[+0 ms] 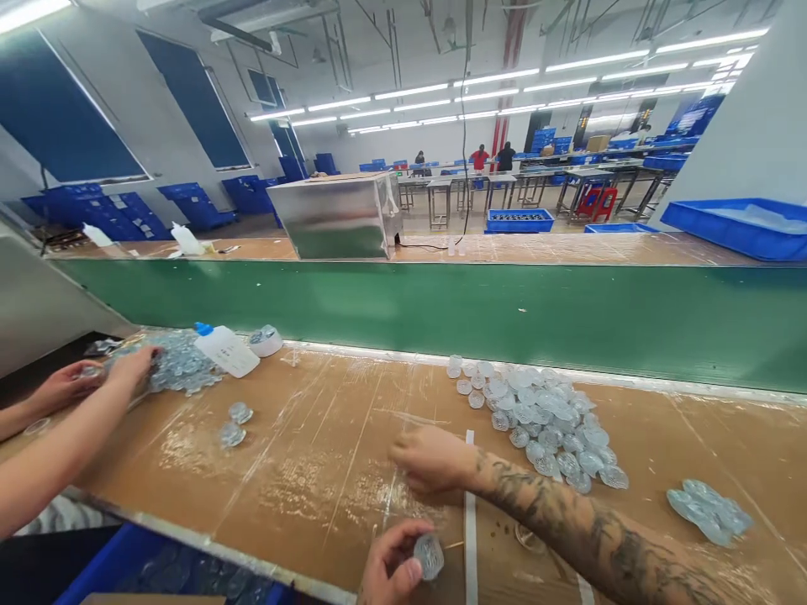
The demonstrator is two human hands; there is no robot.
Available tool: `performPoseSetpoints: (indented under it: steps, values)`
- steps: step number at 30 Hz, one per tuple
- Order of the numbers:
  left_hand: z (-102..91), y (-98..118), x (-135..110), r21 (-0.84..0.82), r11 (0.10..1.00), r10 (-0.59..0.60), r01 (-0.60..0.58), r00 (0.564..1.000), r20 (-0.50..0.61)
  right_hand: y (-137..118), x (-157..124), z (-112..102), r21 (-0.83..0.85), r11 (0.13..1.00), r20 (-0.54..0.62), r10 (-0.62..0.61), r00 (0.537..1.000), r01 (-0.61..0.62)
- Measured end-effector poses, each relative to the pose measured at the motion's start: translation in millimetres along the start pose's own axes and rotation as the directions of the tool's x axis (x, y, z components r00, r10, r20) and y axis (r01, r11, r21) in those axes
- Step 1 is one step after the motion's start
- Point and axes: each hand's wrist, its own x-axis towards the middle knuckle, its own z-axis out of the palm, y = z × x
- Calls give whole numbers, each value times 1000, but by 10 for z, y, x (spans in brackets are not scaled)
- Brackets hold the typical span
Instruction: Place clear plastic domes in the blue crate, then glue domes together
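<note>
My left hand (pixel 387 567), at the bottom edge, pinches a clear round textured piece (pixel 429 556) between thumb and fingers. Beside that piece a thin wooden stick (pixel 454 545) pokes out over the brown tabletop. My right hand (pixel 435 458) hovers farther forward, its fingers curled in and slightly blurred; whatever they hold, if anything, is hidden. Right of it spreads a heap of similar clear pieces (pixel 548 420). Under my right forearm a clear round dish (pixel 530 538) is partly covered.
At left, a co-worker's hands (pixel 129 370) work by another pile of clear pieces (pixel 186 361). A blue-capped white bottle (pixel 227 349) and a tape roll (pixel 266 343) lie near. Two loose pieces (pixel 233 433), a clear cluster (pixel 709 511) and a blue bin (pixel 104 563) surround the work area.
</note>
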Motion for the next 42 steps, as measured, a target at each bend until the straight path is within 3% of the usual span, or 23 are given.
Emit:
performPoseSetpoints:
  steps: [2,3,6,9,13,15,17,21,24,27,29,34,39,42]
  values:
    - [71,35,32,-135,991,-15,6,997,-72,50,-286,-117,260,958,-136,159,978,-120]
    - [115,39,55,-193,981,-26,6,994,-102,49,-459,-170,424,895,-203,239,949,-135]
    - [266,12,132,-271,962,-68,27,988,-141,-70,-964,-237,728,685,-376,357,855,34]
    - [409,-15,190,-290,954,-115,78,987,-114,-268,-1278,-156,770,623,-475,413,777,139]
    - [518,-14,226,-238,957,-174,168,985,-3,-420,-1421,-49,736,669,-516,461,722,99]
    - [548,-51,243,-205,956,-193,209,976,97,-461,-1463,-65,702,711,-496,466,733,24]
    - [589,-135,271,-213,950,-190,230,963,193,-505,-1500,-106,627,775,-443,435,784,-75]
    - [737,-289,364,-375,874,-220,308,941,258,-566,-1551,-142,419,887,-345,353,870,-194]
    - [881,-234,413,-456,792,-276,407,903,328,-556,-1599,-120,358,905,-317,349,882,-230]
    - [998,-114,411,-434,748,-346,503,852,393,-535,-1655,-120,350,908,-311,343,886,-228]
    - [1049,-68,404,-417,732,-406,539,836,368,-529,-1681,-139,346,909,-311,344,886,-232]
    - [1170,-23,434,-467,710,-503,527,844,187,-516,-1685,-169,316,908,-336,377,863,-273]
    - [1290,14,484,-457,739,-512,495,854,95,-537,-1660,-139,338,875,-406,469,785,-348]
    - [1276,-46,495,-396,819,-429,415,901,58,-592,-1677,-166,355,871,-412,473,779,-341]
